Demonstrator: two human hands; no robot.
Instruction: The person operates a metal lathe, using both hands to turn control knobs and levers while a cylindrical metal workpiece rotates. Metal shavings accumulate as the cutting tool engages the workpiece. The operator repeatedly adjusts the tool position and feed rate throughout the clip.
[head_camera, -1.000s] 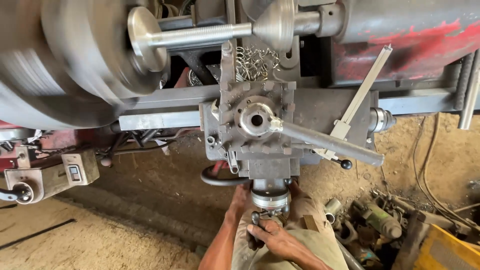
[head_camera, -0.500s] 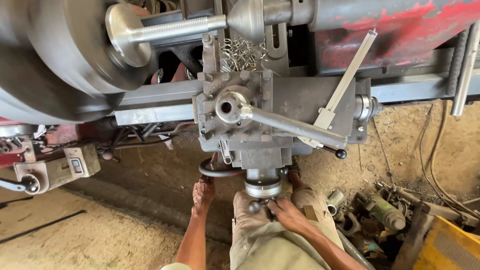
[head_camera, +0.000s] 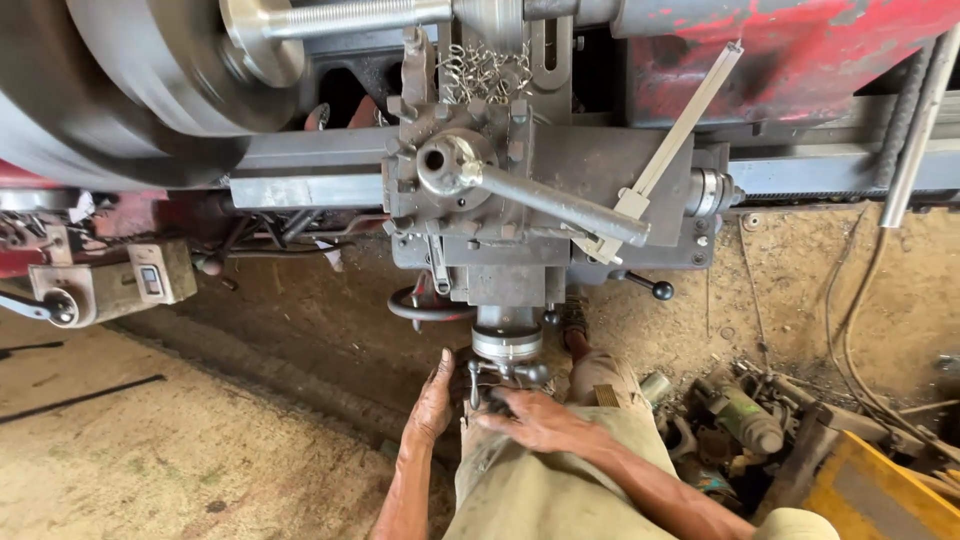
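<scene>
Step in hand: cross-slide feed. Right hand (head_camera: 540, 418) curled around small steel crank handle (head_camera: 500, 377); left hand (head_camera: 432, 405), fingers together, flat beside it. Next move likely calls for slow, even cranking.

A machine workshop. Shown by a big red lathe (head_camera: 790, 60) with spinning chuck (head_camera: 110, 90), dusty dirt floor (head_camera: 150, 450), scrap metal parts (head_camera: 740, 420) heaped alongside.

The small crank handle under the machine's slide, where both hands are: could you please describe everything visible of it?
The crank handle is bare grey metal, short-armed with small knobs, and sits just below a ribbed silver dial collar at the near end of the slide. It points toward the person. The right hand lies over it from the right, fingers on it; the left hand rests flat beside it, thumb close. Its lower part is hidden.
</scene>
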